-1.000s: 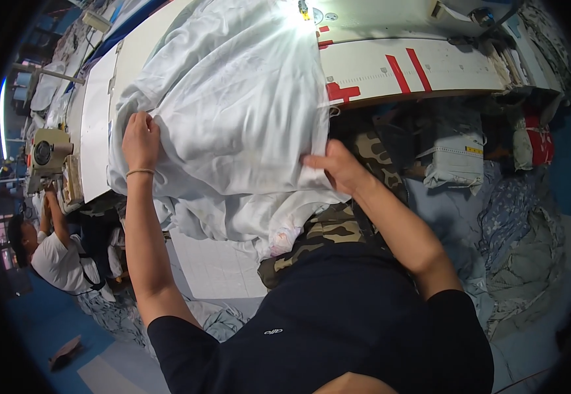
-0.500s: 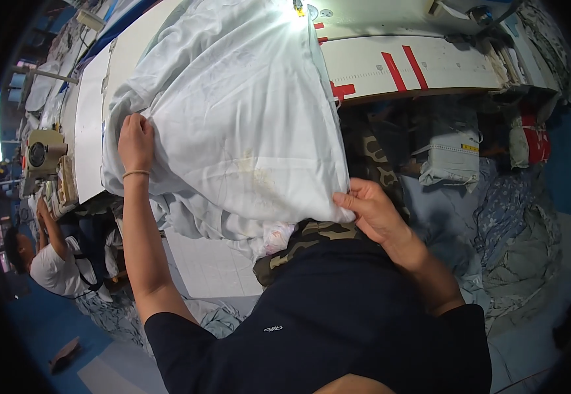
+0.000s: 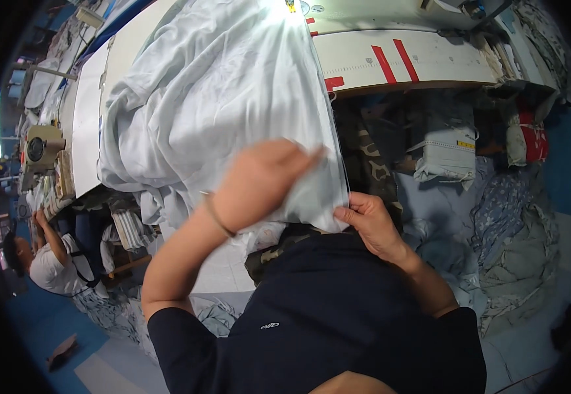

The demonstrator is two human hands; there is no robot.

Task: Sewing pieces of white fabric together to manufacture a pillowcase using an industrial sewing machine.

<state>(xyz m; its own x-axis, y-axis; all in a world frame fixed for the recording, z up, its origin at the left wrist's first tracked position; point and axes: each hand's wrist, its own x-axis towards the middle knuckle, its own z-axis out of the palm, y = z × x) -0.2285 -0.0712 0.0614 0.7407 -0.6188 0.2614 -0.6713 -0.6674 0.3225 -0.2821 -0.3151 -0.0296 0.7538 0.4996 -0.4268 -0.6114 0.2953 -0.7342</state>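
Note:
A large white cloth [image 3: 213, 98] spreads from the lit sewing needle area [image 3: 291, 8] down over the table edge to my lap. My right hand [image 3: 372, 223] pinches its lower right corner between thumb and fingers. Above the cloth, near its right edge, is my left hand [image 3: 265, 174], smeared by motion, with a band on the wrist. Whether those left fingers touch or grip the cloth does not show. The cloth's right edge runs nearly straight from the needle to my right hand, and its left part lies in loose folds.
Right of the cloth, the white sewing table [image 3: 430, 56] bears red tape strips. Below stand a wrapped white bundle [image 3: 449, 148] and heaped patterned fabric [image 3: 515, 217]. At the left, a co-worker [image 3: 59, 262] sits by another sewing machine [image 3: 41, 152].
My left hand has left the cloth's left side and swung right across it toward the right edge. My right hand keeps the corner, slightly lower. The left part of the cloth has bunched into folds.

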